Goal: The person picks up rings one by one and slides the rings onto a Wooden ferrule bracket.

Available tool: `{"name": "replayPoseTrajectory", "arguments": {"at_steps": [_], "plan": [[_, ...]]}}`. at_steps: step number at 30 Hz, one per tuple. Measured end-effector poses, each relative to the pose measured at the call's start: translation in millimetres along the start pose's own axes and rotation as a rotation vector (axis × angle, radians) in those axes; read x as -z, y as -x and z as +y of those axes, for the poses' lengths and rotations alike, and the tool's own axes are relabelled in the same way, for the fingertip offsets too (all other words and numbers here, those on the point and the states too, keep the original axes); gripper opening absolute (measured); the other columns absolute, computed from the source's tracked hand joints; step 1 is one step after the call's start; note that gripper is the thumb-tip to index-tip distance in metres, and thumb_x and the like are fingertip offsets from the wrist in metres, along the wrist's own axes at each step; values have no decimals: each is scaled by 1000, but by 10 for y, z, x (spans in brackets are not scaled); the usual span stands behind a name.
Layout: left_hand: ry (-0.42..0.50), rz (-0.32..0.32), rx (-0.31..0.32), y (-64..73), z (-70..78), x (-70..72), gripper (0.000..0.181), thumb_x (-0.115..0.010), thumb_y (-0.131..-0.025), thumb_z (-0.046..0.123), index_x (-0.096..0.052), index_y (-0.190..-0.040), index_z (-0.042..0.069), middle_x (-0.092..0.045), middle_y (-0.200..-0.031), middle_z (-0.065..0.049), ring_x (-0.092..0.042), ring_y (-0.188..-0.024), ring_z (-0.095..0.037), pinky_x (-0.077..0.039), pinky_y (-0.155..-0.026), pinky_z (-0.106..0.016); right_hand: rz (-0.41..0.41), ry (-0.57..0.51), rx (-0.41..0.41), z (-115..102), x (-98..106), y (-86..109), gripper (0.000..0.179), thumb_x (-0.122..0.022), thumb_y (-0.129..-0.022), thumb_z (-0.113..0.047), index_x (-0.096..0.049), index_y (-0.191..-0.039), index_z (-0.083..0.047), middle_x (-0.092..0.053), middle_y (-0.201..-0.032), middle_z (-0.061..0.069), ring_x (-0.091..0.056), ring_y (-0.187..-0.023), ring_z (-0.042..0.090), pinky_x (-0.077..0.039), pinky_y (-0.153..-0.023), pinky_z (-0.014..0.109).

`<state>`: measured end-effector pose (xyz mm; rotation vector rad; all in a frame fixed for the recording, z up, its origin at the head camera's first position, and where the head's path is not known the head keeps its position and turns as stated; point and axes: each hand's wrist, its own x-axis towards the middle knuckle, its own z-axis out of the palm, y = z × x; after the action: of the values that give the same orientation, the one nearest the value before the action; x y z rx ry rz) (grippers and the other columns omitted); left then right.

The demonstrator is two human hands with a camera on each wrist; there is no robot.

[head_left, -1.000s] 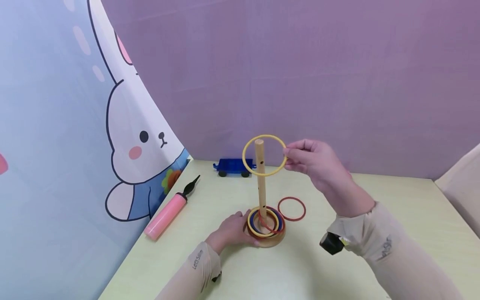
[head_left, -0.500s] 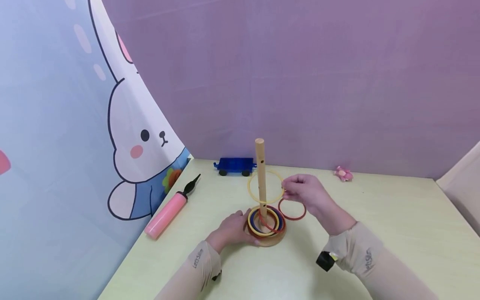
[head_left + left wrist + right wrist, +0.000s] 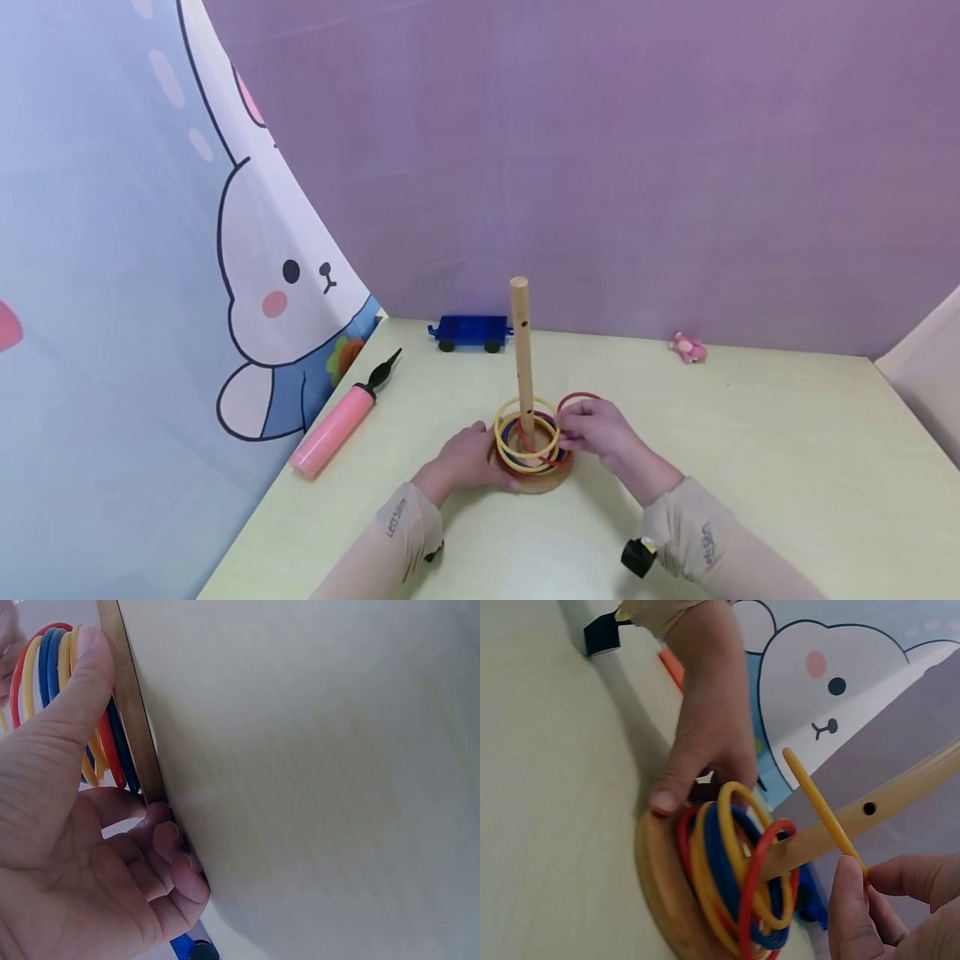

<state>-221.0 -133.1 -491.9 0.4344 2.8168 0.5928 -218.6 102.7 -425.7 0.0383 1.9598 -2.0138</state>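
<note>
An upright wooden peg (image 3: 522, 350) rises from a round wooden base (image 3: 542, 486) in the head view. Yellow, blue and red rings lie stacked round its foot; blue rings (image 3: 52, 667) show in the left wrist view. My left hand (image 3: 468, 458) grips the left side of the base, fingers curled at its edge and thumb lying against the rings. Thumb and finger of my right hand (image 3: 603, 429) pinch a yellow ring (image 3: 820, 802), which encircles the peg low down, just above the stack. Behind my right hand, a red ring (image 3: 581, 394) on the table is partly hidden.
A pink hand pump (image 3: 333, 433) with a black nozzle lies at the left. Along the back stand a blue toy wagon (image 3: 471, 331) and a small pink toy figure (image 3: 687, 347). A purple cloth (image 3: 600, 167) closes off the rear.
My right hand has come down and slightly left, lowering the yellow ring from the peg's top to near the stack. The pink figure has come into view. My left hand stays put.
</note>
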Motion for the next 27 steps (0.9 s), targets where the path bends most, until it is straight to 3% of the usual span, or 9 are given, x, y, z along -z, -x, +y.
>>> {"name": "replayPoseTrajectory", "arguments": {"at_steps": [3, 10, 20, 27], "plan": [[-4, 6, -6, 7, 13, 7, 106, -83, -57, 68, -49, -142, 15, -54, -101, -1, -53, -88, -19, -47, -81, -36, 8, 4, -12, 85, -13, -23, 23, -58, -88, 8, -56, -107, 21, -64, -76, 13, -63, -65, 14, -57, -64, 26], [-5, -26, 16, 14, 17, 11, 117, -81, -61, 67, -31, -154, 16, -54, -128, -13, -54, -112, -29, -44, -97, -45, 26, 35, -42, 204, -5, -57, 21, -60, -89, 7, -57, -106, 19, -64, -77, 15, -64, -63, 15, -57, -61, 25], [-15, -40, 27, 12, 13, 6, 117, -79, -61, 69, -30, -154, 18, -54, -128, -12, -54, -112, -28, -44, -97, -46, 51, 32, -28, 289, 144, -116, 22, -61, -90, 4, -59, -107, 18, -67, -80, 15, -65, -64, 16, -57, -63, 27], [-22, -37, 13, 5, 15, 10, 117, -80, -61, 68, -31, -154, 16, -54, -129, -13, -54, -113, -29, -44, -97, -45, 147, 40, 0, 321, 366, -157, 22, -60, -92, 5, -57, -109, 19, -70, -85, 13, -67, -65, 18, -58, -65, 31]]}}
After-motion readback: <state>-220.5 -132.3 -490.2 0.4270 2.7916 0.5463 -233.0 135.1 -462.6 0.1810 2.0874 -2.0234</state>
